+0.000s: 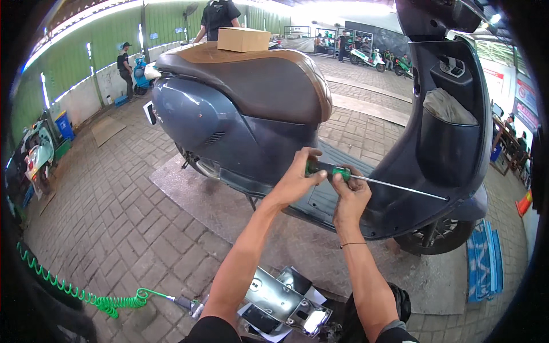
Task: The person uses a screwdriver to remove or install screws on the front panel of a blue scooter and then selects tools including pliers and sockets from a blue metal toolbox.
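A long screwdriver (380, 182) with a green and black handle points to the right, its thin shaft nearly level. My left hand (296, 178) is closed around the back end of the handle. Closer to the shaft, my right hand (351, 197) grips the front of the handle with its fingers curled. The tip meets the lower side of the dark inner leg shield (420, 177), where a fastener, if any, is too small to make out. Both hands are above the floorboard (337, 157) of a dark blue-grey scooter (189, 108) with a brown seat.
A cardboard box (244, 40) rests on the seat. Below my arms lies a shiny metal tray (274, 297) with a phone-like dark object. A green coiled air hose (108, 303) runs along the paving at left. Blue folded panels (484, 260) lie by the front wheel. Other people stand farther back.
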`<state>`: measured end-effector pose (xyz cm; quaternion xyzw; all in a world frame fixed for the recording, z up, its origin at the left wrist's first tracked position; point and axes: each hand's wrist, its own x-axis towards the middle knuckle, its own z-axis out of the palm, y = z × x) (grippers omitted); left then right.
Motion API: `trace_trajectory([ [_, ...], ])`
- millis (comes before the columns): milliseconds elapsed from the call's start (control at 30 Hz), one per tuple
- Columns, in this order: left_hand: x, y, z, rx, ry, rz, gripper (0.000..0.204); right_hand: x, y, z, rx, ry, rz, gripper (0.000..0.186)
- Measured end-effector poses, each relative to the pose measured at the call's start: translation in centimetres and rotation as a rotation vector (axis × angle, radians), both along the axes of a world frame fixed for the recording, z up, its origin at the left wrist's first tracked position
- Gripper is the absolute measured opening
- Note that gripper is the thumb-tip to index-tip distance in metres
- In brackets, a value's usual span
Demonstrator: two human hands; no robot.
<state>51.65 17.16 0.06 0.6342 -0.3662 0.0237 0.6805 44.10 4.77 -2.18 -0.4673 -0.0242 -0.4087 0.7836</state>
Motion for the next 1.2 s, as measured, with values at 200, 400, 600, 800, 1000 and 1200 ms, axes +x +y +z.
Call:
trace_trajectory([
  [200, -0.1, 0.9, -0.7, -0.032, 0.063, -0.034, 0.03, 0.7, 0.4, -0.3, 0.051, 0.143, -0.03, 0.03],
  [400, -0.8, -1.0, -0.5, 0.034, 0.413, 0.123, 0.056, -1.0, 1.0, -0.2, -0.002, -0.122, 0.389, 0.04],
  [600, -0.8, 1.1, 1.5, 0.042, 0.342, 0.023, 0.05, 0.6, 1.0, 0.1, -0.015, -0.001, 0.124, 0.038],
  [800, -0.1, 0.6, -0.8, -0.053, -0.075, 0.149, 0.029, 1.4, 0.2, -0.4, 0.003, -0.108, 0.236, 0.041],
  [1000, 0.4, -0.9, -0.5, 0.112, 0.091, 0.261, 0.063, 1.0, 0.0, -2.0, -0.038, -0.089, 0.212, 0.043],
  [1200, -0.1, -1.5, -2.3, -0.087, 0.001, 0.26, 0.035, 2.1, 0.8, -2.6, 0.019, 0.012, -0.023, 0.033],
])
